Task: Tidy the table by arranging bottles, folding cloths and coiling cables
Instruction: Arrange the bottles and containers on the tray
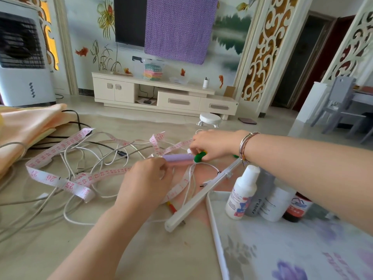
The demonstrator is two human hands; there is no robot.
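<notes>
Spreading across the whole lower view is the beige table (141, 249), and at its right corner lies a white-rimmed tray (214, 229) with a pale floral base. At the far left edge a peach cloth (30, 128) lies loosely bunched, a dark cable running under its fold. A long white bar (201, 197) rests slanted, its lower end on the table, its middle crossing the tray's near corner. A pink measuring tape (60, 178) winds in loose loops over the middle of the table, tangled with white cables (84, 199) and a black cable (113, 147). Four bottles stand close together at the tray's far end: a white bottle (242, 190) with a coloured label, a grey bottle (262, 195), a second white bottle (276, 205), and a dark bottle (298, 209) with a red and white label, partly hidden by the right forearm. The left hand (145, 178) sits over the tape with fingers curled; what it grips cannot be told, as the fingers hide it. The right hand (214, 144), bracelets at the wrist, reaches across and pinches a small green piece (199, 156) at the end of a lilac and pink roll (178, 159) lying between the two hands
</notes>
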